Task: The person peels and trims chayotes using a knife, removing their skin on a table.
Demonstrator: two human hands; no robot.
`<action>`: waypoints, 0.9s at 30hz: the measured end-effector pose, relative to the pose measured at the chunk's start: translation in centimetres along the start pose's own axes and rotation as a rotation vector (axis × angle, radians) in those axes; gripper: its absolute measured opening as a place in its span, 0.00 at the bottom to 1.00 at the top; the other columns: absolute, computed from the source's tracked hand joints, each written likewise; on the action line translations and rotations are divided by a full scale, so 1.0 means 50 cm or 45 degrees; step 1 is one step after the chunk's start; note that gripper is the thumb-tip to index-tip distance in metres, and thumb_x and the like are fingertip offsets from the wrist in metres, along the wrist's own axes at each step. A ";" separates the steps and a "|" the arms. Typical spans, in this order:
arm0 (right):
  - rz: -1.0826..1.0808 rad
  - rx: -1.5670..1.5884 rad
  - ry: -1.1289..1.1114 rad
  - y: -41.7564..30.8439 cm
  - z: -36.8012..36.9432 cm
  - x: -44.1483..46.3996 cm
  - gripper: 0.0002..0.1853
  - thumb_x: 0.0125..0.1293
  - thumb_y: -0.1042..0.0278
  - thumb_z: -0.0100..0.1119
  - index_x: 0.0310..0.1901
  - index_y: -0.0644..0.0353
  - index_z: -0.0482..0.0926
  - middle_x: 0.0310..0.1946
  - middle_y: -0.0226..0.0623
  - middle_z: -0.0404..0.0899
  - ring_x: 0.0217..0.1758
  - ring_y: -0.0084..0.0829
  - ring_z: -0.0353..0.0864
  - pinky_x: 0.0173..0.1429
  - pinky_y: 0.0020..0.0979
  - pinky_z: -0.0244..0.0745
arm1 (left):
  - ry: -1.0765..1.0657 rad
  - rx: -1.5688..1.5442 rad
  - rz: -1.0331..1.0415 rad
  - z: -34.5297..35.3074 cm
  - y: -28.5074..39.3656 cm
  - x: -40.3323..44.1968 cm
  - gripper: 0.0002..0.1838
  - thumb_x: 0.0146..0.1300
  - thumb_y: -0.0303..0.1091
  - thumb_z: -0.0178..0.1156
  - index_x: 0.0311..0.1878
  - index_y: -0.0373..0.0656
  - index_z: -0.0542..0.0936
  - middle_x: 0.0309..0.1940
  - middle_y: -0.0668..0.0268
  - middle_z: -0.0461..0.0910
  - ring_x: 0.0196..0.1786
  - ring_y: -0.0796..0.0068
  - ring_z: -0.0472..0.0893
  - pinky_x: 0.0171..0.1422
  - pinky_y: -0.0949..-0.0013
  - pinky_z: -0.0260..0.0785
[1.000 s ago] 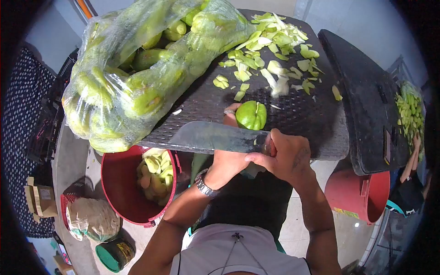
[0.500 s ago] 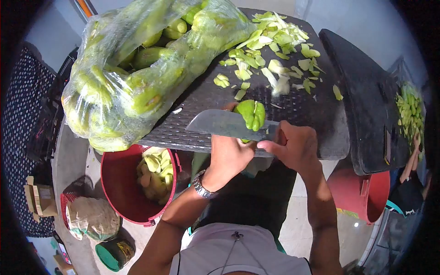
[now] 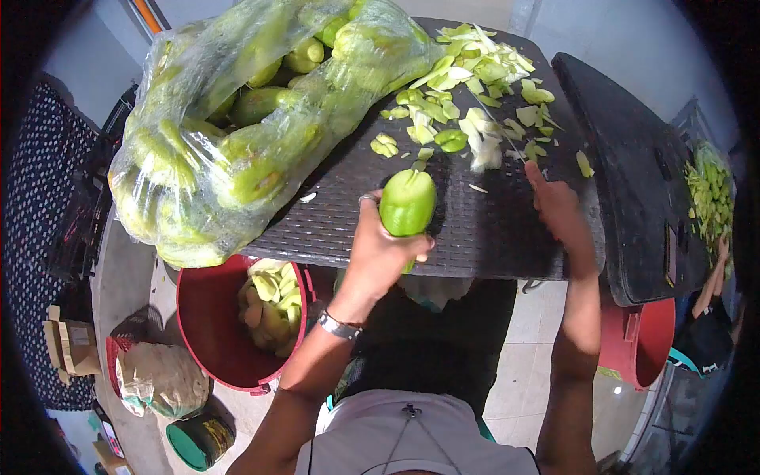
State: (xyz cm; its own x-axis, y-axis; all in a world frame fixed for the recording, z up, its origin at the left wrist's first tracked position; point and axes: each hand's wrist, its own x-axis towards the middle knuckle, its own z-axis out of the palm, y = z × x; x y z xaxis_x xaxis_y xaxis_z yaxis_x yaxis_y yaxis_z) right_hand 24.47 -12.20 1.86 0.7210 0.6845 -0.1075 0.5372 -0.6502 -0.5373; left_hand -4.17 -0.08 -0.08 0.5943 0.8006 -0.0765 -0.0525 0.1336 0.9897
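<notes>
My left hand, with a ring and a wristwatch, is wrapped round a green chayote held upright over the near edge of the dark woven-top table. Its top end is cut off and shows a paler face. In my right hand, over the right side of the table, is a knife, its blade seen nearly edge-on and pointing away to the upper left. A cut green chayote end lies beyond the held one, beside scattered pale peelings.
A large clear plastic bag full of chayotes covers the table's left side. Below it stands a red bucket holding pale pieces. Another dark table and red bucket are at right, where another person's hand shows.
The knife has left the chayote and swung right and away with my right hand. The chayote's end has come off onto the table. My left hand has turned the chayote upright.
</notes>
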 end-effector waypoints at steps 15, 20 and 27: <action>-1.079 0.152 -0.071 -0.168 0.026 -0.194 0.37 0.53 0.26 0.74 0.22 0.58 0.72 0.12 0.33 0.70 0.15 0.37 0.76 0.23 0.34 0.68 | -0.315 -0.019 0.411 -0.041 -0.048 0.033 0.20 0.70 0.40 0.67 0.59 0.39 0.80 0.47 0.67 0.85 0.48 0.79 0.83 0.52 0.69 0.77; -1.100 0.089 -0.114 -0.161 0.012 -0.179 0.36 0.56 0.27 0.73 0.23 0.59 0.76 0.15 0.35 0.75 0.17 0.38 0.78 0.27 0.37 0.72 | -0.298 0.147 0.298 -0.033 0.017 0.022 0.26 0.56 0.39 0.78 0.54 0.39 0.80 0.41 0.67 0.85 0.45 0.79 0.83 0.53 0.69 0.77; -0.046 0.097 -0.248 -0.058 0.017 -0.023 0.40 0.72 0.29 0.57 0.25 0.67 0.79 0.18 0.45 0.74 0.26 0.37 0.73 0.39 0.43 0.70 | -0.346 0.009 0.241 -0.029 0.050 0.006 0.39 0.43 0.33 0.88 0.58 0.39 0.76 0.48 0.66 0.82 0.46 0.77 0.83 0.55 0.68 0.78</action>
State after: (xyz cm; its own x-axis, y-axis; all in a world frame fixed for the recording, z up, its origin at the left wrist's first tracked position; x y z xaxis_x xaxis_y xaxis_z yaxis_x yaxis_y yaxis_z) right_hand 21.72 -10.83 2.84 0.5998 0.7625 -0.2425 0.5212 -0.6023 -0.6046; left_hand -5.29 1.32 2.18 0.7669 0.6256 0.1434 -0.1776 -0.0079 0.9841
